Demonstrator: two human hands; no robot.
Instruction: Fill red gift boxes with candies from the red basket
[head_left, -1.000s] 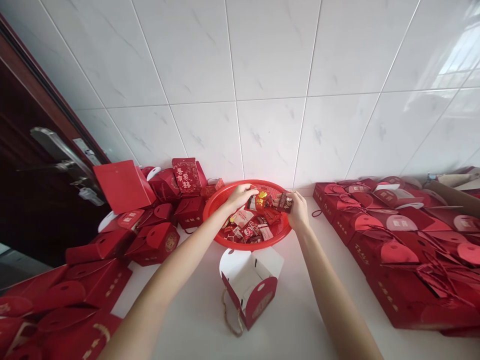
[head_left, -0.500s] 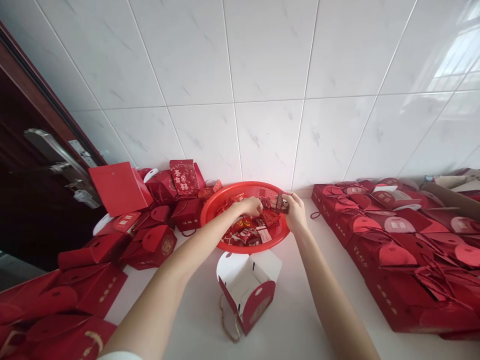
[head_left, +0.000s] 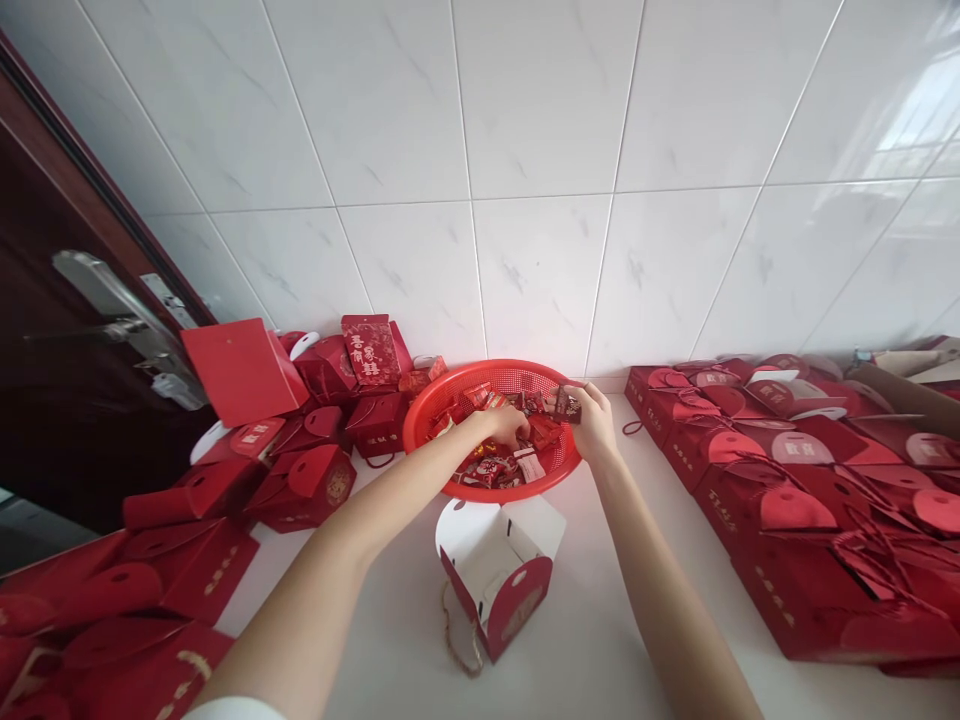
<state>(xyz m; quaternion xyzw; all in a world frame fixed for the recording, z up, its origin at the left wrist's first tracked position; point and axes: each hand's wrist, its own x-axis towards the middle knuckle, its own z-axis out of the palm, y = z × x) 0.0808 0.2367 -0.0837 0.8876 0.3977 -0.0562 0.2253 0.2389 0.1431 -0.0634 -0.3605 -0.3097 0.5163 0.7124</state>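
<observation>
A red plastic basket (head_left: 421, 452) with mesh sides holds many small red wrapped candies (head_left: 491, 470). My left hand (head_left: 508, 425) is down among them, its fingers curled and pressed together; the fingertips and whatever is in them are hidden. At the basket's right rim, my right hand (head_left: 596, 420) is closed on a dark red candy packet (head_left: 567, 405) with pale print. In front of the basket stands an open gift box (head_left: 517, 605), red outside and white inside, its flaps spread. A twisted cord handle (head_left: 459, 640) hangs at its left side.
Closed red gift boxes (head_left: 750, 500) stand in rows on the right. More red boxes (head_left: 307, 490) are stacked on the left, near a dark door (head_left: 52, 420) with a metal handle. A white tiled wall (head_left: 540, 270) rises behind the basket.
My left hand has shifted slightly lower in the basket, its fingers reaching down among the candies. My right hand keeps its packet at the rim. The view has tilted slightly.
</observation>
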